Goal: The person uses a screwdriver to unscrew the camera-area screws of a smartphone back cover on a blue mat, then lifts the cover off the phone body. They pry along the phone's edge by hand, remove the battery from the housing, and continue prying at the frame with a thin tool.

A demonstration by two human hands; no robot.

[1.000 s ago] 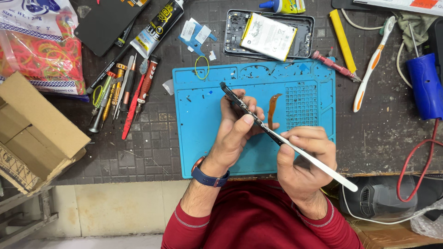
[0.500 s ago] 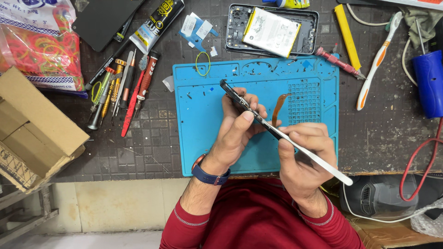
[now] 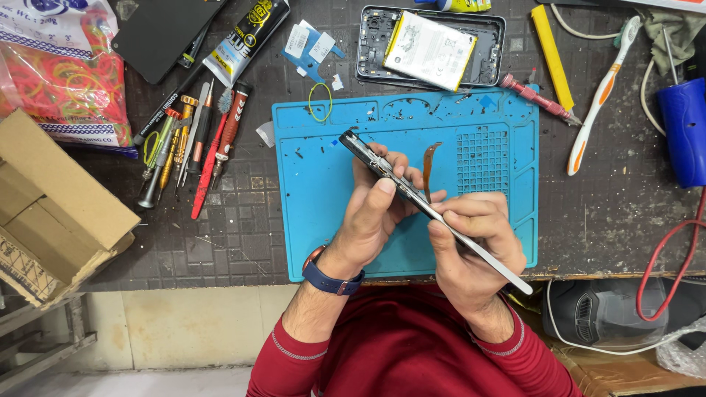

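Hands over blue repair mat (image 3: 323,220), both busy on one part. Left hand (image 3: 379,213) pinches a thin dark phone frame (image 3: 368,158) edge-on, thumb on its near side, fingers wrapped behind. Right hand (image 3: 471,242) is closed around flat metal pry tool (image 3: 471,246), tip touching the frame just beside the left thumb, handle end sticking out past the right wrist. Brown flex ribbon (image 3: 428,165) hangs off the frame between the two hands. Dark smartwatch (image 3: 331,278) on the left wrist, red sleeves (image 3: 412,353) below.

Beyond the hands, on the dark tabletop (image 3: 625,213): open phone back housing (image 3: 493,51) with battery (image 3: 430,50) in it. Well left of the left hand: row of screwdrivers (image 3: 195,143), black glue tube (image 3: 246,40), cardboard box (image 3: 51,213), bag of rubber bands (image 3: 62,81). Yellow rubber band (image 3: 320,101) on the mat's far edge. Right of the right hand: toothbrush (image 3: 599,99), yellow strip (image 3: 551,55), red-handled screwdriver (image 3: 537,97), blue cylinder (image 3: 680,129), red cable (image 3: 673,272).
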